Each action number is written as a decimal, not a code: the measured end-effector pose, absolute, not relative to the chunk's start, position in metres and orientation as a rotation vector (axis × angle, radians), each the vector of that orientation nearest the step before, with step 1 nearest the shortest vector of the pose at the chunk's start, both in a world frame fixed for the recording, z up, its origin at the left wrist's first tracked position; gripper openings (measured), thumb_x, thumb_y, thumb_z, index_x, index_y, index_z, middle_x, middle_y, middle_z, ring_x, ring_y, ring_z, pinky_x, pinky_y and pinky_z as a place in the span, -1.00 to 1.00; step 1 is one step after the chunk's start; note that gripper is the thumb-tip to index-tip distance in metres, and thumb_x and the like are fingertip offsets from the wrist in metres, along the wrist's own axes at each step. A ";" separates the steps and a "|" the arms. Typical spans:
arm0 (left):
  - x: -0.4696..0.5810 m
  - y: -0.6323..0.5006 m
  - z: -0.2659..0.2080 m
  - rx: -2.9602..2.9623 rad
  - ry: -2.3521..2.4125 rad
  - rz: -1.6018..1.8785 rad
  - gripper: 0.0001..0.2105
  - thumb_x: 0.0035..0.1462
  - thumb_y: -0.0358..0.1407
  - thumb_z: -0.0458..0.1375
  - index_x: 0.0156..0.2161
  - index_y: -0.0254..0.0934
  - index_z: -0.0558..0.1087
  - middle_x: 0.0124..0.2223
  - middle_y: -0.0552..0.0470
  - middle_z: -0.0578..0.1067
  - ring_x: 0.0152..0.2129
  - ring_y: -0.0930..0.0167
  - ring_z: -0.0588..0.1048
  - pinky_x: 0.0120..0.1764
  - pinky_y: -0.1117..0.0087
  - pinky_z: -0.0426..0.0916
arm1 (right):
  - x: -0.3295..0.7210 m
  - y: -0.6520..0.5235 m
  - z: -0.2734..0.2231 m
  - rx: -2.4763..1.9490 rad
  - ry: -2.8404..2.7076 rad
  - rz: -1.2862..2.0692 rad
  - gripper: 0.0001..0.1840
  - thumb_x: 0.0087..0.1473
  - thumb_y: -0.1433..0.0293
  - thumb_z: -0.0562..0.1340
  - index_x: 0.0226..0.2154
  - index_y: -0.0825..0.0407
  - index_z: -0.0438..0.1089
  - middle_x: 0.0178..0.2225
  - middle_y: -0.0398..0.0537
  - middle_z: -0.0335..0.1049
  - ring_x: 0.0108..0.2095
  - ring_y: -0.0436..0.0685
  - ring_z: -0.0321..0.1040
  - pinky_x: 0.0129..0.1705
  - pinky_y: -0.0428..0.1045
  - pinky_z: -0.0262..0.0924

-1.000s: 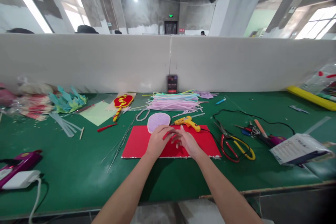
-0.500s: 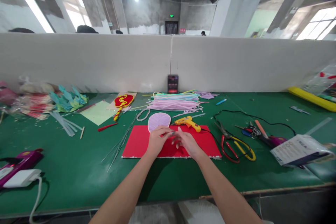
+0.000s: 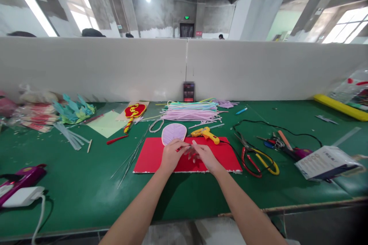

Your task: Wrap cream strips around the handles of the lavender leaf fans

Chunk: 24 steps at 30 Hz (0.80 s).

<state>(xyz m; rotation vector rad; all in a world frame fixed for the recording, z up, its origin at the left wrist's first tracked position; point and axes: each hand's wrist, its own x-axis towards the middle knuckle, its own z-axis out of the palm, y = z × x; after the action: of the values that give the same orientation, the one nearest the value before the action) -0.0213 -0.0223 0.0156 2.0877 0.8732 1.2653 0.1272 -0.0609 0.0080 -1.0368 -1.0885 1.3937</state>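
Note:
Both hands meet over a red board (image 3: 152, 157) in the middle of the green table. My left hand (image 3: 173, 154) has thumb and forefinger pinched together; whatever sits between them is too small to make out. Fingertips almost touching it, my right hand (image 3: 204, 155) is also closed in a pinch, its other fingers curled under. Just beyond the left hand lies a lilac oval piece with a pale rim (image 3: 173, 133), partly on the board. A yellow glue gun (image 3: 206, 134) rests on the board's far edge, behind the right hand.
Pastel pipe cleaners (image 3: 192, 113) lie piled behind the board. Thin wires (image 3: 133, 155) are on its left, red-and-yellow-handled scissors (image 3: 255, 157) and a cable on its right. A red-and-yellow fan-shaped ornament (image 3: 135, 111) lies farther left. A phone (image 3: 189, 92) leans on the white partition (image 3: 115, 69).
The right thumb has come slightly closer to the left fingertips. The hands otherwise keep their place over the board, and the view has shifted a touch.

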 end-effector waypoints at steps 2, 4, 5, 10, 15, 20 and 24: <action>-0.022 -0.023 0.016 2.118 0.886 1.273 -0.90 0.03 -0.32 0.12 -0.40 -0.25 0.49 -0.39 0.02 0.50 -0.41 0.44 0.45 -0.30 0.43 0.33 | 0.127 -0.061 0.009 -1.037 -1.100 1.397 -0.48 -0.02 0.02 0.07 -0.46 0.14 0.45 -0.49 0.04 0.43 -0.57 0.00 0.31 -0.65 -0.14 0.11; -0.022 -0.024 0.016 2.124 0.922 1.278 -0.89 0.03 -0.31 0.11 -0.40 -0.24 0.49 -0.39 0.03 0.51 -0.41 0.44 0.46 -0.28 0.43 0.33 | 0.126 -0.061 0.009 -1.054 -1.121 1.390 -0.48 -0.02 0.02 0.07 -0.44 0.14 0.45 -0.50 0.04 0.43 -0.57 0.00 0.31 -0.65 -0.13 0.12; -0.022 -0.024 0.016 2.113 0.943 1.277 -0.89 0.03 -0.31 0.11 -0.40 -0.24 0.49 -0.39 0.03 0.51 -0.40 0.43 0.46 -0.27 0.42 0.33 | 0.126 -0.061 0.009 -1.064 -1.136 1.380 -0.48 -0.02 0.02 0.07 -0.43 0.13 0.45 -0.50 0.03 0.42 -0.57 0.00 0.31 -0.65 -0.13 0.12; -0.019 -0.023 0.019 1.862 1.038 1.213 -0.90 -0.03 -0.32 0.15 -0.41 -0.27 0.50 -0.40 0.04 0.54 -0.42 0.42 0.47 -0.28 0.43 0.34 | 0.126 -0.061 0.008 -1.091 -1.173 1.323 -0.52 -0.04 0.02 0.09 -0.44 0.11 0.42 -0.55 -0.07 0.37 -0.60 -0.01 0.28 -0.65 -0.13 0.13; -0.018 -0.019 0.019 1.586 1.019 1.116 -0.84 -0.06 -0.27 0.14 -0.41 -0.32 0.49 -0.49 0.04 0.53 -0.55 0.45 0.45 -0.40 0.46 0.35 | 0.126 -0.061 0.007 -1.162 -1.167 1.291 -0.52 -0.06 0.01 0.10 -0.51 0.12 0.37 -0.64 -0.13 0.30 -0.66 -0.05 0.24 -0.66 -0.14 0.10; -0.018 -0.019 0.016 1.641 0.972 1.075 -0.85 -0.10 -0.30 0.17 -0.37 -0.31 0.50 -0.41 0.02 0.54 -0.49 0.44 0.46 -0.34 0.44 0.35 | 0.127 -0.063 0.009 -1.188 -1.254 1.243 -0.54 -0.06 0.02 0.11 -0.54 0.11 0.34 -0.68 -0.17 0.28 -0.70 -0.08 0.20 -0.65 -0.15 0.09; -0.018 -0.018 0.015 1.669 0.952 1.039 -0.87 -0.08 -0.31 0.16 -0.39 -0.31 0.48 -0.43 0.03 0.52 -0.49 0.44 0.45 -0.35 0.43 0.35 | 0.128 -0.064 0.009 -1.233 -1.248 1.171 -0.58 -0.08 0.06 0.14 -0.60 0.08 0.33 -0.70 -0.18 0.26 -0.71 -0.08 0.16 -0.67 -0.15 0.06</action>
<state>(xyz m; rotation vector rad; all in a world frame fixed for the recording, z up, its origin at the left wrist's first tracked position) -0.0180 -0.0184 0.0152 1.6693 0.9521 1.0394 0.1283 -0.0637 0.0095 -1.2329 -1.2476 1.1708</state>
